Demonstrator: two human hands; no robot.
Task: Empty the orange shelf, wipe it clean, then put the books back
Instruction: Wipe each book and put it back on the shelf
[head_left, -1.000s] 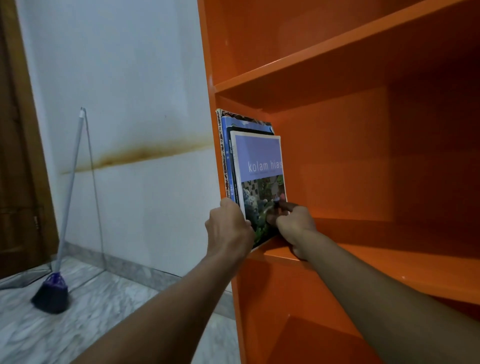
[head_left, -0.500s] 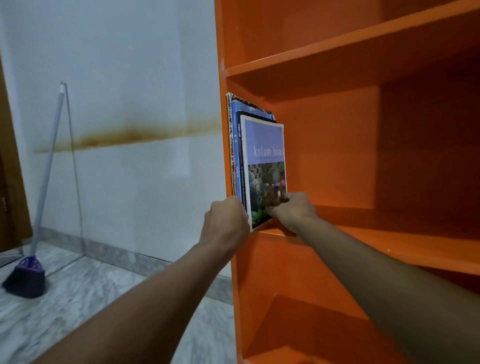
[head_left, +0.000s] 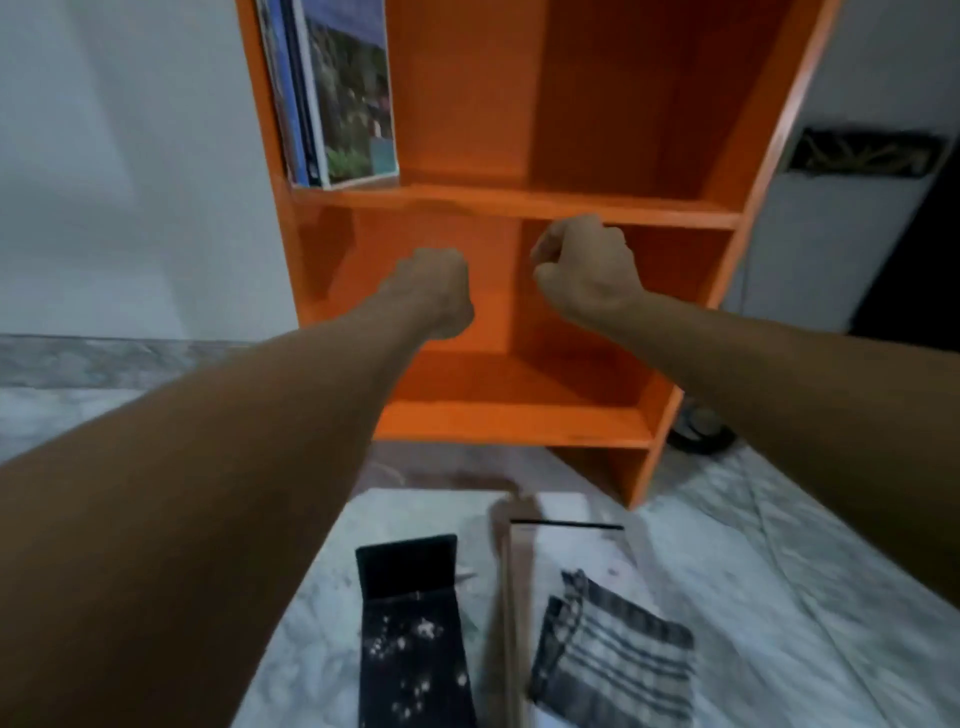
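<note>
Books (head_left: 332, 93) stand upright in the head view, packed against the left wall of the orange shelf (head_left: 519, 205), on the board that crosses the frame just above the hands. Their long axes run up and down, leaning slightly to the left at the top. The front cover of the rightmost book faces right into the open bay, showing a green garden photograph, and the tops of all of them are cut off by the frame edge. The rest of that board is bare, as is the compartment below it.

Both arms reach forward and slightly upward from the lower corners, bare to the elbow. The left hand (head_left: 434, 291) is curled into a loose fist in front of the lower compartment, back of the hand toward the camera, its grip clenched on nothing. The right hand (head_left: 587, 270) sits just below the front edge of the board, fingers bent inward, thumb side toward the left hand. It holds nothing either. The two hands are near each other but apart, and neither touches the books.

On the marble floor (head_left: 779, 597) before the shelf lie a black book (head_left: 410, 639) with pale speckles, a thin pale book (head_left: 566, 545) beside it, and a striped grey cloth (head_left: 618, 660), folded.
</note>
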